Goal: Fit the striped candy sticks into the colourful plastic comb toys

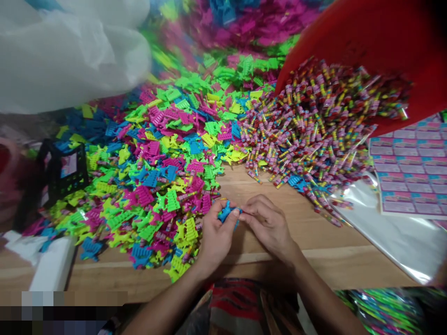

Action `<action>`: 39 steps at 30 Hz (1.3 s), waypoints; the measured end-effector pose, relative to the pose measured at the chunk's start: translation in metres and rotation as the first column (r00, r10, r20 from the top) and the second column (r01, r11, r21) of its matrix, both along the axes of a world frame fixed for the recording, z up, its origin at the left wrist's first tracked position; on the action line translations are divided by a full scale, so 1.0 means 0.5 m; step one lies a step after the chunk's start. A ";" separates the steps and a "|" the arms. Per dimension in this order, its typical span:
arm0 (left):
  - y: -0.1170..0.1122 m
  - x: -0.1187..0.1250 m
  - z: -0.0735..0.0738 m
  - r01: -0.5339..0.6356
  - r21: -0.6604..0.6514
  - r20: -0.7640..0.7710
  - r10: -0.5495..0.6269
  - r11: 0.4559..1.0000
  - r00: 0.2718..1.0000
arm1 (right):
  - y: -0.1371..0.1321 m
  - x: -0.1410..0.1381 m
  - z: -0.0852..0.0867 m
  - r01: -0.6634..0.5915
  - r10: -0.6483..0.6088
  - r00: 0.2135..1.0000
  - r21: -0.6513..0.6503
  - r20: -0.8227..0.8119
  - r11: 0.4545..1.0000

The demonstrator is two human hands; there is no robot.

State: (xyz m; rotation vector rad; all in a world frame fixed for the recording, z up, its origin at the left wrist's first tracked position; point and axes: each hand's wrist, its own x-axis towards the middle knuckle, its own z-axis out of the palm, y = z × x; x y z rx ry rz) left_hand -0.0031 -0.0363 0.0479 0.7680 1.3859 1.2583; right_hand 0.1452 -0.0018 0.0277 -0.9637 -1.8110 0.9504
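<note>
My left hand (pixel 217 228) grips a small blue plastic toy piece (pixel 226 211) between thumb and fingers, above the front of the wooden table. Close against it, my right hand (pixel 267 221) is closed in a pinch at the toy's right side; what its fingertips hold is too small to make out. To the left spreads a heap of plastic toy pieces (pixel 167 163) in pink, green, yellow and blue, with some small candy tubes among them. Right of my hands lies a pile of small candy-filled tubes (pixel 307 135) with pink wrapping.
A red container (pixel 370 37) lies tipped behind the tubes. Printed label sheets (pixel 412 172) and clear plastic bags (pixel 394 237) lie on the right of the wooden table (pixel 314 251). At left are a white sack (pixel 70 60), a black basket (pixel 66 167) and a white box (pixel 54 265).
</note>
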 end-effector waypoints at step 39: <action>0.007 0.030 -0.033 -0.206 -0.158 0.317 0.247 0.966 0.916 | 0.006 0.009 0.013 -0.192 0.148 0.953 0.153 0.263 0.969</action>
